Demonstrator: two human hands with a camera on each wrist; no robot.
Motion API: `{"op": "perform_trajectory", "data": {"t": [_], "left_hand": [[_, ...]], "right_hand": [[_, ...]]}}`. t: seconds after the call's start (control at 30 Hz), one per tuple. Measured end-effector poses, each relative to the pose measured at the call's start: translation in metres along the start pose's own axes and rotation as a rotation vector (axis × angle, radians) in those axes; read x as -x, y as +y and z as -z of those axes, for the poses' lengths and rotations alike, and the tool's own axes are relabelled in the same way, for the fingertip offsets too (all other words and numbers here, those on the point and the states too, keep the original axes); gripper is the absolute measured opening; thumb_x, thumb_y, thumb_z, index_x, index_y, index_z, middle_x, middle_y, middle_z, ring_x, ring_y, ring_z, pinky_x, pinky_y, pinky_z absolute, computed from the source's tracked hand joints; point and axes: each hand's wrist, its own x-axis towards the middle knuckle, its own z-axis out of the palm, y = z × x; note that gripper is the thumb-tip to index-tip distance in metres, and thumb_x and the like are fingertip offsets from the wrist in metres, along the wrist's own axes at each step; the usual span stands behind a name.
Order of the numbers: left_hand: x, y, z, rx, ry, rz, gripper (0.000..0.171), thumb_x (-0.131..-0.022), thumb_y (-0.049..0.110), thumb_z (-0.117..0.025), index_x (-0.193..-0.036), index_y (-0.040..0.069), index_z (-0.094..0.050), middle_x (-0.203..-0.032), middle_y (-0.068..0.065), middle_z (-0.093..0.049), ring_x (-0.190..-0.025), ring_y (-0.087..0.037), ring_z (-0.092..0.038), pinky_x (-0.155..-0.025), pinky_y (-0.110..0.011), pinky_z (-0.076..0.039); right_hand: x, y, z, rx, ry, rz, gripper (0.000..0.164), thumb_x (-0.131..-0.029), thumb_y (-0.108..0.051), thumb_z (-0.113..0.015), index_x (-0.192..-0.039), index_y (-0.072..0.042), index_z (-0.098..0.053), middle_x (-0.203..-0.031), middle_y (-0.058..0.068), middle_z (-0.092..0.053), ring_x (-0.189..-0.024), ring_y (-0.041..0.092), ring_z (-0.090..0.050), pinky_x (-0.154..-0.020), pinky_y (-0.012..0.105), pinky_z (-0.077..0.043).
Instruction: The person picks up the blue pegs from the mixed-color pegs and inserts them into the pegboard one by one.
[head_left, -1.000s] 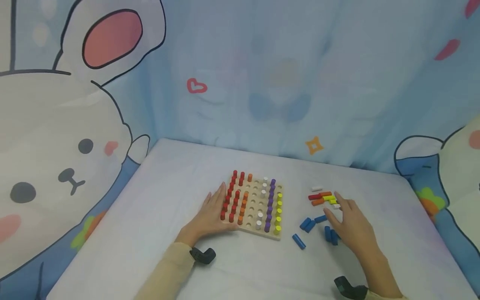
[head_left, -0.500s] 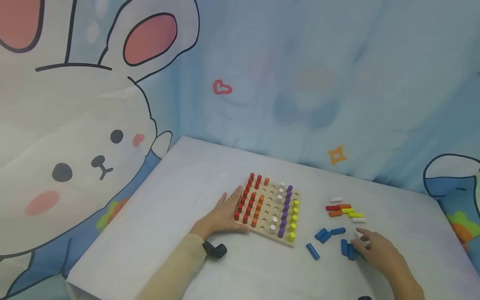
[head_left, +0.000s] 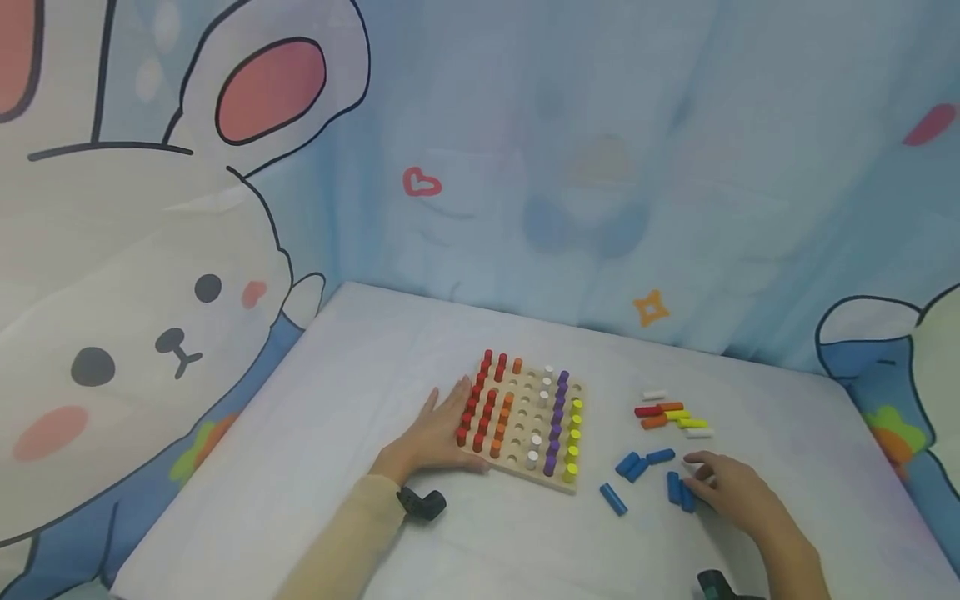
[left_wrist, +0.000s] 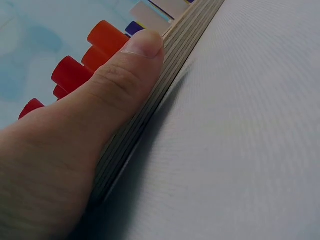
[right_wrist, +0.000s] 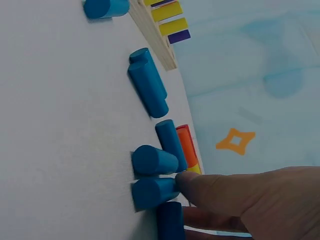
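My left hand rests along the left side of a wooden pegboard, thumb on its near edge. In the left wrist view the thumb lies against the layered side of the board, beside red pegs and an orange peg. My right hand is low over the loose blue pegs, thumb and index finger apart. In the right wrist view its thumb tip is right at the end of one blue peg; another blue peg lies by the fingers.
More blue pegs lie between the board and the right hand. Behind them is a small pile of white, red, orange and yellow pegs. Red, orange, white, purple and yellow pegs stand in the board. A patterned curtain hangs behind the white table.
My right hand has drawn back from the coloured pile toward the blue pegs, its fingers bending more. The left hand stays at the board. The head view has shifted.
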Motion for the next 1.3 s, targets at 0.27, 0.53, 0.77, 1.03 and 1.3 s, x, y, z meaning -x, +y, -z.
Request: {"op": "perform_trajectory", "data": {"t": [0.27, 0.53, 0.77, 1.03, 1.3], "left_hand": [[0.001, -0.002, -0.003, -0.049, 0.012, 0.008, 0.133, -0.061, 0.082, -0.062, -0.153, 0.011, 0.002, -0.161, -0.003, 0.001, -0.149, -0.014, 0.0, -0.121, -0.042, 0.005], [-0.003, -0.003, -0.005, -0.085, 0.056, 0.032, 0.127, -0.064, 0.085, -0.056, -0.154, 0.013, -0.003, -0.162, -0.001, -0.004, -0.149, -0.014, -0.003, -0.122, -0.043, 0.003], [-0.001, -0.001, -0.011, -0.109, 0.056, 0.043, 0.127, -0.063, 0.086, -0.054, -0.154, 0.012, -0.005, -0.161, -0.002, -0.006, -0.149, -0.015, -0.003, -0.122, -0.045, 0.003], [0.003, 0.0, -0.012, -0.124, 0.064, 0.055, 0.127, -0.063, 0.087, -0.053, -0.154, 0.012, -0.006, -0.161, -0.002, -0.005, -0.149, -0.016, -0.002, -0.121, -0.045, 0.004], [0.002, 0.002, -0.013, -0.128, 0.079, 0.051, 0.125, -0.063, 0.087, -0.051, -0.154, 0.012, -0.009, -0.161, -0.002, -0.01, -0.149, -0.017, -0.005, -0.122, -0.046, 0.002]], "right_hand": [[0.003, -0.001, 0.005, -0.034, -0.035, 0.022, 0.046, -0.088, -0.026, -0.067, -0.122, 0.003, -0.055, -0.096, 0.014, -0.066, -0.086, 0.026, -0.062, -0.074, 0.044, -0.055], [0.001, -0.001, 0.017, -0.029, -0.041, 0.043, 0.041, -0.089, -0.019, -0.064, -0.122, 0.003, -0.055, -0.097, 0.013, -0.064, -0.087, 0.026, -0.061, -0.074, 0.043, -0.054], [0.003, 0.011, 0.01, -0.066, -0.133, 0.017, 0.041, -0.085, -0.015, -0.069, -0.12, 0.002, -0.057, -0.099, 0.013, -0.064, -0.088, 0.025, -0.059, -0.073, 0.043, -0.054], [-0.006, 0.015, -0.001, -0.078, -0.145, -0.018, 0.031, -0.085, -0.011, -0.068, -0.112, 0.0, -0.06, -0.095, 0.011, -0.063, -0.083, 0.022, -0.058, -0.071, 0.041, -0.053], [-0.006, 0.015, 0.005, -0.061, -0.159, 0.009, 0.024, -0.085, -0.009, -0.064, -0.107, 0.0, -0.061, -0.094, 0.011, -0.063, -0.083, 0.02, -0.058, -0.072, 0.041, -0.053]]}}
